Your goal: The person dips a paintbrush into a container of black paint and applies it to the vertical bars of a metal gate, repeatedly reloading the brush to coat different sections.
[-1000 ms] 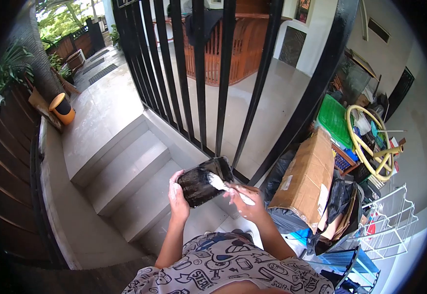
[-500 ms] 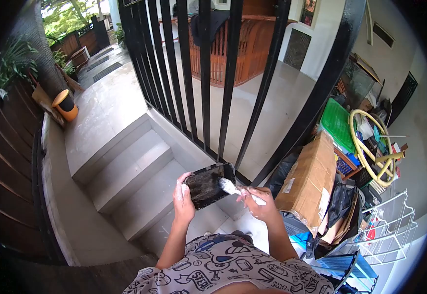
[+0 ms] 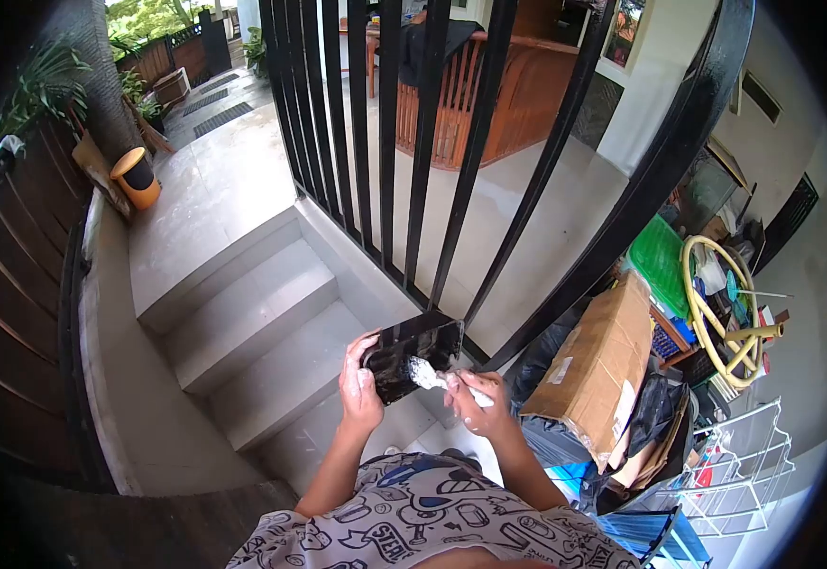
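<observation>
My left hand (image 3: pixel 361 381) holds a black rectangular tray (image 3: pixel 391 357) by its left edge, with white smears on the fingers. The tray has a dark, wet-looking surface and is tilted in front of my body. My right hand (image 3: pixel 482 403) is closed round the handle of a white-coated brush (image 3: pixel 426 374). The brush's white tip touches or hangs just over the middle of the tray; which one I cannot tell.
Tall black railing bars (image 3: pixel 417 142) rise just beyond the tray. Grey steps (image 3: pixel 271 313) descend at the left. A cardboard box (image 3: pixel 592 365), a coiled yellow hose (image 3: pixel 693 284) and a white wire rack (image 3: pixel 741 469) crowd the right. An orange bin (image 3: pixel 138 180) stands upper left.
The brush and my right hand have moved left and slightly down across the tray. The tray's tilt has changed a little, and the head view has shifted.
</observation>
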A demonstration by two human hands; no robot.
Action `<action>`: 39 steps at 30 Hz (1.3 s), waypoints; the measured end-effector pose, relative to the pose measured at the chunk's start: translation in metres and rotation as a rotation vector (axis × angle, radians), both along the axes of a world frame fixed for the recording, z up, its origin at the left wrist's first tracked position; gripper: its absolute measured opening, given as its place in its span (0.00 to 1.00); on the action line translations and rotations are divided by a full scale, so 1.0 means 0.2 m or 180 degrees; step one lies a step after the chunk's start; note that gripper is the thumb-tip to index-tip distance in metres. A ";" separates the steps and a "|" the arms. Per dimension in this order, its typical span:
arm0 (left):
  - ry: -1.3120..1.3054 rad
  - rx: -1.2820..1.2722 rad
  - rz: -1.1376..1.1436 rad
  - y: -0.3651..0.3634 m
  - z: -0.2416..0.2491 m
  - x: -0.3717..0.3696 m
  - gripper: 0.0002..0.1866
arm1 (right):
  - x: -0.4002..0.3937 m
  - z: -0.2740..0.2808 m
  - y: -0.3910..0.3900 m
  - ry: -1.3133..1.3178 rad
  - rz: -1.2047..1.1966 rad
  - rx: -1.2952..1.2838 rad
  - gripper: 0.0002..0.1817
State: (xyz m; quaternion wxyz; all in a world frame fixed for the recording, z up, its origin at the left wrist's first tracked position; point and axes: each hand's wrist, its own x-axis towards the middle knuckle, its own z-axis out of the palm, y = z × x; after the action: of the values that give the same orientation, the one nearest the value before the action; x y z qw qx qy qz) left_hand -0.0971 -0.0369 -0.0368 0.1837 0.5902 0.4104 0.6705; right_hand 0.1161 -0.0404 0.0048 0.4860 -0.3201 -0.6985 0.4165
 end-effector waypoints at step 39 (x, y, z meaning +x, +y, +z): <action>-0.0377 -0.0130 -0.0219 0.07 -0.01 0.02 0.34 | -0.19 -0.17 -0.12 0.1717 0.0110 -0.2014 0.25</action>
State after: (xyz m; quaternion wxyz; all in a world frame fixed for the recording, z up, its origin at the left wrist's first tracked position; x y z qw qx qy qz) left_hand -0.0929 -0.0237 -0.0395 0.2427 0.5594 0.3919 0.6890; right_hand 0.0782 -0.0643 -0.0294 0.5222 -0.3212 -0.3890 0.6876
